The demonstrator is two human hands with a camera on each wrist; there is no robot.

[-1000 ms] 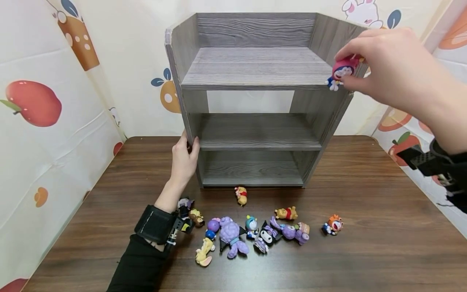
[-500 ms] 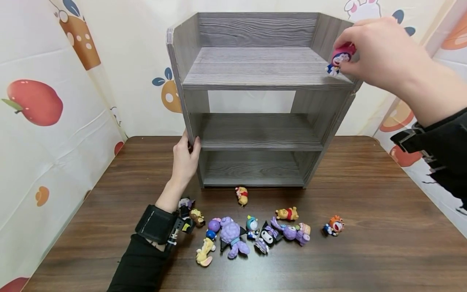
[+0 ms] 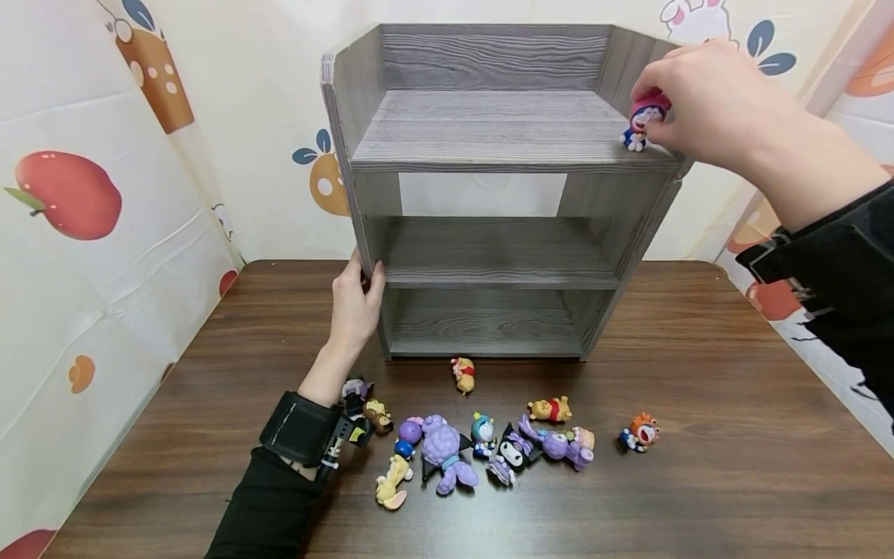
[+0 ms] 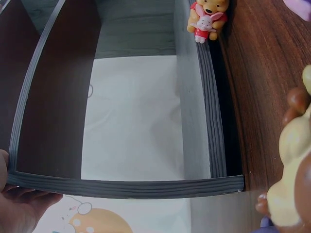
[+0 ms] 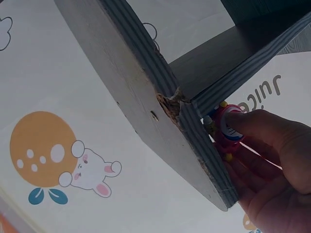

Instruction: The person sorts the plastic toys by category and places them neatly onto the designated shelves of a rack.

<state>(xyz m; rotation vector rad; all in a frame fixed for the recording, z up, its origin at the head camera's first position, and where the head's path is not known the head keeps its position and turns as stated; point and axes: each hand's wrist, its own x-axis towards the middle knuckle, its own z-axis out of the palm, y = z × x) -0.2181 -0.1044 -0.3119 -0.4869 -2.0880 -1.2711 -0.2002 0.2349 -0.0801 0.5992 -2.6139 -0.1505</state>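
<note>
On the table stands a grey wooden shelf unit (image 3: 489, 128). My left hand (image 3: 355, 307) grips its left side panel at about the height of the middle board, thumb towards the front. My right hand (image 3: 726, 112) pinches a small figurine in a pink hood (image 3: 645, 120), with blue and white below. The figurine is upright at the right front corner of the top board, its feet at or just above the surface. In the right wrist view, thumb and fingers hold the pink figurine (image 5: 228, 127) beside the side panel, which partly hides it.
Several purple, yellow and black figurines lie in a group, including a large purple one (image 3: 441, 450). Bear figurines (image 3: 462, 375) lie nearer the shelf. An orange-hooded figurine (image 3: 639, 432) lies apart at right. The right panel's edge is chipped (image 5: 171, 103).
My right hand has moved left and inward from the right panel's edge, bringing the pink-hooded figurine over the top board and then lower. My left hand stays on the panel.
</note>
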